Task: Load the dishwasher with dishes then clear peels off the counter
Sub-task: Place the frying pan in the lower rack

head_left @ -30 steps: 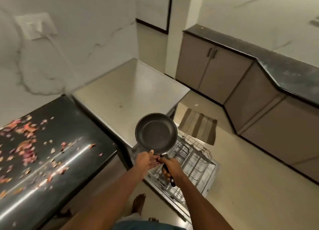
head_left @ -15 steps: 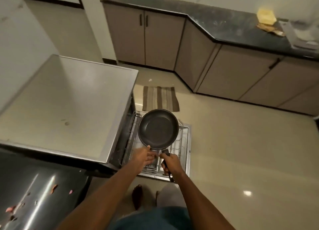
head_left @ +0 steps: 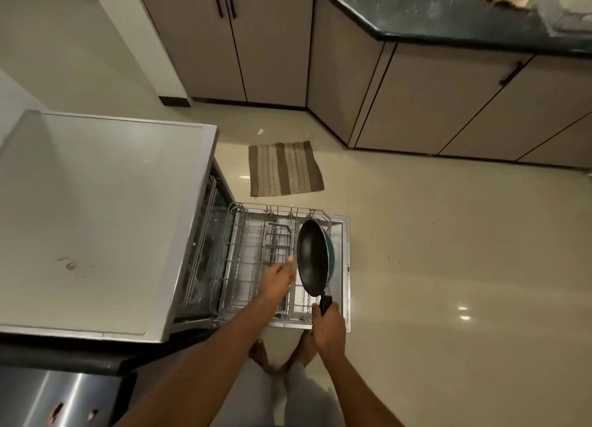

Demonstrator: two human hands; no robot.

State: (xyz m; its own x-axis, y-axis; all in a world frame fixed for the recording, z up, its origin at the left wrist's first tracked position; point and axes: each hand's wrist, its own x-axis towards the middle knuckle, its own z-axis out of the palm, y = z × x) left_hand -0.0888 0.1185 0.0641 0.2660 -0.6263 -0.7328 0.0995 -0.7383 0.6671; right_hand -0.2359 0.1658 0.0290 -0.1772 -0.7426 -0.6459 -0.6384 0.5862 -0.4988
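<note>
Black frying pan [head_left: 315, 258], tilted on edge, hanging over the dishwasher rack [head_left: 256, 260]; right hand [head_left: 328, 325] gripping its handle, left hand [head_left: 277, 279] open beside it. Loading step; next, slotting it between the tines.

rack [head_left: 253, 266] tines upright, apparently bare between

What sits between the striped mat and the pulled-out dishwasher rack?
In the head view, only bare floor tile lies between the striped mat and the far rim of the dishwasher rack; nothing rests on that strip.
</note>
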